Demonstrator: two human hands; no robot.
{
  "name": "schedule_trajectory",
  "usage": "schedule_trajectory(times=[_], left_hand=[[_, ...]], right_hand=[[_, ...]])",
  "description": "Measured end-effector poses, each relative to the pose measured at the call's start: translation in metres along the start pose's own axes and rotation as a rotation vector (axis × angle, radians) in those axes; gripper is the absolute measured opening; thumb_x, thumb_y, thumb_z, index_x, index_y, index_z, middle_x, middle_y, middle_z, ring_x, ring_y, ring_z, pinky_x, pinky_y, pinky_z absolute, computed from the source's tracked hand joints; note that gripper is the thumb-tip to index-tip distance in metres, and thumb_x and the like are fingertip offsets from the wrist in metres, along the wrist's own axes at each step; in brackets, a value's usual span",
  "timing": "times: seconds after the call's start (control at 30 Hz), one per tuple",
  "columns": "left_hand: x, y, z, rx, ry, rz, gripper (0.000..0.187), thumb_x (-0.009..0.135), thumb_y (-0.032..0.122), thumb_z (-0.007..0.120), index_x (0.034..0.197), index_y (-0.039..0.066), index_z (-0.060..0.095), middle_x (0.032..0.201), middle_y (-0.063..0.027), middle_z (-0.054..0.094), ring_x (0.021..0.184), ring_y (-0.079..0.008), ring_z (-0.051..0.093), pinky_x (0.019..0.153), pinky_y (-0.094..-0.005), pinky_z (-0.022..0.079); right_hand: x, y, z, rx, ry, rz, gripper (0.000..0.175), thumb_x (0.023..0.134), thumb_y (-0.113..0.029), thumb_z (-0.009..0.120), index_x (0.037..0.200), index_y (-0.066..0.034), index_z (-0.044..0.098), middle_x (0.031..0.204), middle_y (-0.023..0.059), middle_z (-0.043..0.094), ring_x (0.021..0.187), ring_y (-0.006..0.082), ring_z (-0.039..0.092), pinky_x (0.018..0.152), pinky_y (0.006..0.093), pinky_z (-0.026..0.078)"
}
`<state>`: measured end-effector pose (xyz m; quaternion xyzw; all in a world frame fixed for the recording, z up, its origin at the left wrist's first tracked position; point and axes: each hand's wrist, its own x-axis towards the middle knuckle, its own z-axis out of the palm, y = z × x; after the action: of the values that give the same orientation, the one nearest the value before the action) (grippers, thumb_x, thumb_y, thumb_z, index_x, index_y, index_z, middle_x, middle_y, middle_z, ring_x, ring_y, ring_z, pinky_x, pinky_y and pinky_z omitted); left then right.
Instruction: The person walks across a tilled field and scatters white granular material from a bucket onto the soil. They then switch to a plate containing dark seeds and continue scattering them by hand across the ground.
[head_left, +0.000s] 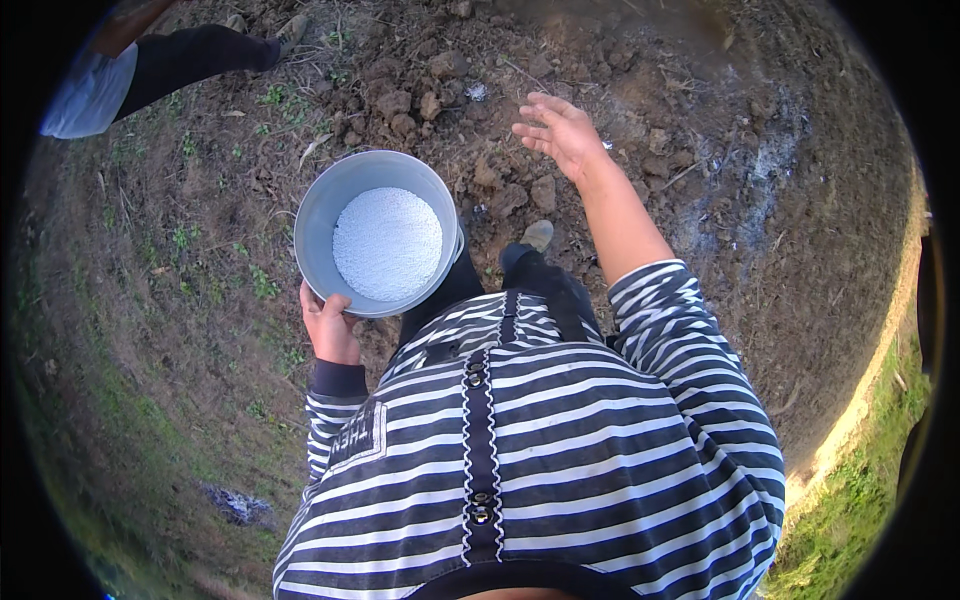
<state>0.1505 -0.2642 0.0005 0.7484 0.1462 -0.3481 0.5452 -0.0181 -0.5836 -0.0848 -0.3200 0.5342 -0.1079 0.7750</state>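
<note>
My left hand grips the near rim of a grey metal bucket, thumb over the edge. White granules cover the bucket's bottom. Out in front on the right, my right hand is stretched over the soil with its fingers apart, and I see nothing held in it. Beyond that hand, a small heap of white granules lies among the clods. Another little white patch shows beside my right wrist.
Brown clods lie in the dug soil ahead. Another person's leg in dark trousers is at the upper left. Pale ash-like residue streaks the ground on the right. Low green weeds grow at left. My shoe stands on the soil.
</note>
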Motion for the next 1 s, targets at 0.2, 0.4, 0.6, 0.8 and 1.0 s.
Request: schedule_trajectory(times=[0.2, 0.4, 0.6, 0.8, 1.0], left_hand=[[0.022, 0.005, 0.015, 0.114, -0.197, 0.077, 0.071, 0.062, -0.007, 0.049, 0.130, 0.001, 0.029, 0.112, -0.0098, 0.048, 0.097, -0.0177, 0.051, 0.078, -0.0278, 0.044], [0.043, 0.035, 0.043, 0.179, -0.539, 0.125, 0.073, 0.062, -0.008, 0.048, 0.130, -0.002, 0.024, 0.120, -0.0139, 0.043, 0.110, -0.0205, 0.045, 0.093, -0.0300, 0.036], [0.063, 0.063, 0.055, 0.251, -0.737, 0.273, 0.072, 0.061, -0.007, 0.048, 0.130, -0.002, 0.027, 0.117, -0.0123, 0.046, 0.107, -0.0197, 0.046, 0.092, -0.0292, 0.036], [0.072, 0.085, 0.051, 0.219, -0.805, 0.243, 0.071, 0.061, -0.006, 0.048, 0.129, -0.002, 0.028, 0.115, -0.0121, 0.047, 0.106, -0.0195, 0.047, 0.091, -0.0289, 0.037], [0.089, 0.094, 0.047, 0.172, -0.745, 0.216, 0.070, 0.061, -0.008, 0.049, 0.128, -0.003, 0.028, 0.112, -0.0125, 0.048, 0.103, -0.0203, 0.048, 0.089, -0.0294, 0.039]], right_hand=[[-0.076, 0.028, 0.038, -0.336, -0.528, 0.112, 0.027, 0.087, -0.015, 0.053, 0.112, -0.0053, 0.052, 0.098, 0.0074, 0.059, 0.074, 0.0131, 0.060, 0.057, 0.0244, 0.048], [-0.043, 0.090, 0.121, -1.503, -0.442, -0.479, 0.044, 0.077, -0.009, 0.058, 0.120, -0.0115, 0.048, 0.111, 0.0140, 0.051, 0.083, 0.0269, 0.061, 0.069, 0.0371, 0.050], [-0.011, 0.102, 0.142, -1.875, -0.379, -0.301, 0.030, 0.075, -0.007, 0.054, 0.105, -0.0093, 0.055, 0.108, 0.0156, 0.053, 0.089, 0.0318, 0.060, 0.074, 0.0389, 0.050], [-0.006, 0.095, 0.150, -1.620, -0.287, -0.328, 0.019, 0.076, -0.005, 0.050, 0.093, -0.0029, 0.059, 0.094, 0.0145, 0.061, 0.085, 0.0279, 0.061, 0.069, 0.0368, 0.049], [-0.039, 0.043, 0.152, -0.465, -0.193, -0.137, 0.014, 0.086, -0.007, 0.046, 0.093, -0.0016, 0.057, 0.076, 0.0044, 0.056, 0.059, 0.0112, 0.047, 0.050, 0.0249, 0.038]])
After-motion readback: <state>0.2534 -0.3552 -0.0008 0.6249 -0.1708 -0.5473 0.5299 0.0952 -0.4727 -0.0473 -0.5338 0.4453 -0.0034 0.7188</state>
